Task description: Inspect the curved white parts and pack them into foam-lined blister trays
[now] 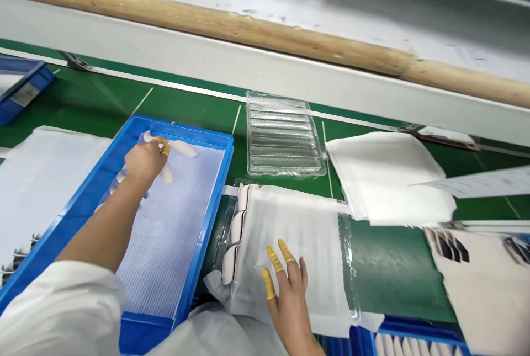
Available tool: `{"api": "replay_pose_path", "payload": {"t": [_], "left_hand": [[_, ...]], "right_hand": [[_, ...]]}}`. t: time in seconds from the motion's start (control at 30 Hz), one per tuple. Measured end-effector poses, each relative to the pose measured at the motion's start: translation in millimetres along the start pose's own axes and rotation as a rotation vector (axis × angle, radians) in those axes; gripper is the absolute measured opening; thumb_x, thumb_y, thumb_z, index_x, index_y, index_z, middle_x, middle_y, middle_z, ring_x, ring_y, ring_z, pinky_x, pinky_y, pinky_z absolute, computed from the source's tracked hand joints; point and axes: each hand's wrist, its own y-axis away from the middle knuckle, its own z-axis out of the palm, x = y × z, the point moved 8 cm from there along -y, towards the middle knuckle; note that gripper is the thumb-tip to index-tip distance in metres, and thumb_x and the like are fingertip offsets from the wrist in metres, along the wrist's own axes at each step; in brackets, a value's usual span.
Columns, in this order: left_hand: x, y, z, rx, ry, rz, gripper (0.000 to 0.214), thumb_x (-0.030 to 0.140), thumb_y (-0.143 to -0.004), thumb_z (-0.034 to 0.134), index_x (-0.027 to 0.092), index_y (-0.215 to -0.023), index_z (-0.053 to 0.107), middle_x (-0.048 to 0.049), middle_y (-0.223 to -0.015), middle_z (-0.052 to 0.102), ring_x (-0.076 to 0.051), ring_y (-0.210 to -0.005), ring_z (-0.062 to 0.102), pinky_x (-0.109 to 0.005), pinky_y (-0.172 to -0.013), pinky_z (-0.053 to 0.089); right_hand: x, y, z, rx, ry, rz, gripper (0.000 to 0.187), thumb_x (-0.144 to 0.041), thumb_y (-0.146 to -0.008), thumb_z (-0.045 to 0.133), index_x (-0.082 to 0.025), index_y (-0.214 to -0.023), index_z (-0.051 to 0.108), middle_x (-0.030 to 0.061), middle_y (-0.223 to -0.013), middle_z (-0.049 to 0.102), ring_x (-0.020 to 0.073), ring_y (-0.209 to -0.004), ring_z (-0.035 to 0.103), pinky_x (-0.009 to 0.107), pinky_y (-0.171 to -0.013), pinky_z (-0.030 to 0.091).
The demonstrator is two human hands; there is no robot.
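Note:
My left hand (147,158), with yellow finger cots, reaches into the blue tray (207,223) at its far end. Its fingers are closed on a pale, smooth, curved piece (183,148); another pale piece (167,173) shows just below the hand. Several more lie along the tray's left side, partly hidden by my forearm. A ribbed white liner (165,256) covers the tray floor. My right hand (287,295), fingers spread and some in yellow cots, rests over a thin white sheet (306,223). Beneath that sheet is a clear plastic tray, with pale curved pieces (237,227) at its left edge.
A clear ribbed plastic tray (285,135) lies beyond the sheet. To its right is a stack of white sheets (389,179). Dark curved pieces (453,245) sit on a beige surface at far right. A shelf edge with a wooden bar (232,25) crosses above the green table.

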Motion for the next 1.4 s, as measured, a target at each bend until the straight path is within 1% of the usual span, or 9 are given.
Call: {"api": "replay_pose_path", "payload": {"t": [0.13, 0.3, 0.43, 0.57, 0.67, 0.73, 0.97, 1.23, 1.4], "left_hand": [[33, 94, -27.6, 0.115, -0.084, 0.148, 0.029, 0.045, -0.08, 0.052, 0.019, -0.077, 0.063, -0.0025, -0.055, 0.048, -0.025, -0.064, 0.059, -0.035, -0.063, 0.047], [96, 227, 8.8, -0.394, 0.622, 0.455, 0.033, 0.052, -0.078, 0.06, 0.027, -0.094, 0.074, 0.0041, -0.053, 0.049, -0.013, -0.047, 0.042, -0.025, -0.047, 0.037], [112, 282, 20.1, -0.489, 0.804, 0.439, 0.025, 0.046, -0.078, 0.066, 0.026, -0.09, 0.075, 0.0057, -0.052, 0.044, -0.011, -0.048, 0.037, -0.023, -0.046, 0.033], [113, 310, 23.7, -0.563, 0.917, 0.389, 0.035, 0.043, -0.082, 0.067, 0.025, -0.112, 0.069, 0.0061, -0.059, 0.051, -0.012, -0.055, 0.044, -0.023, -0.054, 0.04], [115, 329, 28.4, -0.655, 1.04, 0.328, 0.033, 0.042, -0.084, 0.068, 0.023, -0.111, 0.068, 0.0023, -0.073, 0.065, -0.012, -0.066, 0.056, -0.024, -0.064, 0.047], [120, 341, 29.8, -0.689, 1.122, 0.31, 0.028, 0.041, -0.083, 0.07, 0.022, -0.103, 0.07, 0.0, -0.081, 0.069, -0.013, -0.073, 0.062, -0.024, -0.069, 0.051], [135, 368, 21.2, -0.628, 1.223, 0.332, 0.023, 0.037, -0.081, 0.074, 0.022, -0.099, 0.072, -0.0012, -0.09, 0.073, -0.012, -0.079, 0.068, -0.022, -0.074, 0.056], [128, 379, 4.8, -0.441, 1.104, 0.434, 0.018, 0.034, -0.082, 0.073, 0.021, -0.096, 0.072, -0.0009, -0.085, 0.072, -0.012, -0.073, 0.065, -0.022, -0.068, 0.054], [127, 374, -7.5, -0.363, 1.099, 0.42, 0.019, 0.035, -0.082, 0.072, 0.02, -0.093, 0.072, -0.0007, -0.081, 0.071, -0.01, -0.072, 0.062, -0.02, -0.066, 0.051]], "right_hand": [[-17, -21, -56, 0.159, -0.049, -0.04, 0.058, -0.023, -0.1, 0.047, -0.022, -0.154, 0.026, 0.0203, -0.153, 0.036, 0.0318, -0.14, 0.041, 0.054, -0.104, 0.049], [-33, -16, -93, 0.223, 0.034, -0.123, 0.074, -0.026, -0.098, 0.052, -0.021, -0.159, 0.01, 0.0222, -0.156, 0.033, 0.0374, -0.145, 0.031, 0.059, -0.105, 0.046], [-15, 12, -98, 0.203, -0.104, -0.061, 0.068, -0.02, -0.101, 0.045, -0.022, -0.159, 0.009, 0.019, -0.138, 0.056, 0.0297, -0.128, 0.054, 0.048, -0.099, 0.053], [14, 41, -88, -0.015, -0.76, 0.285, 0.056, -0.041, -0.102, 0.042, -0.023, -0.154, 0.031, 0.0165, -0.131, 0.061, 0.0273, -0.12, 0.061, 0.045, -0.098, 0.054], [7, 63, -81, -0.241, -1.351, 0.517, 0.054, -0.054, -0.099, 0.044, -0.026, -0.145, 0.046, 0.012, -0.129, 0.065, 0.0246, -0.114, 0.065, 0.042, -0.097, 0.053], [-3, 73, -87, -0.307, -1.533, 0.558, 0.054, -0.058, -0.095, 0.05, -0.027, -0.139, 0.053, 0.0101, -0.127, 0.066, 0.0237, -0.111, 0.065, 0.041, -0.097, 0.053], [-15, 87, -103, -0.357, -1.539, 0.452, 0.059, -0.058, -0.088, 0.063, -0.031, -0.139, 0.052, 0.0086, -0.137, 0.059, 0.0235, -0.11, 0.066, 0.04, -0.096, 0.052], [-23, 94, -106, -0.333, -1.503, 0.347, 0.061, -0.056, -0.087, 0.065, -0.027, -0.139, 0.052, 0.0094, -0.135, 0.059, 0.0208, -0.1, 0.069, 0.036, -0.089, 0.056], [-27, 105, -115, -0.319, -1.462, 0.228, 0.093, -0.054, -0.084, 0.07, -0.035, -0.157, 0.016, 0.0088, -0.124, 0.065, 0.0194, -0.102, 0.068, 0.039, -0.093, 0.054]]}}
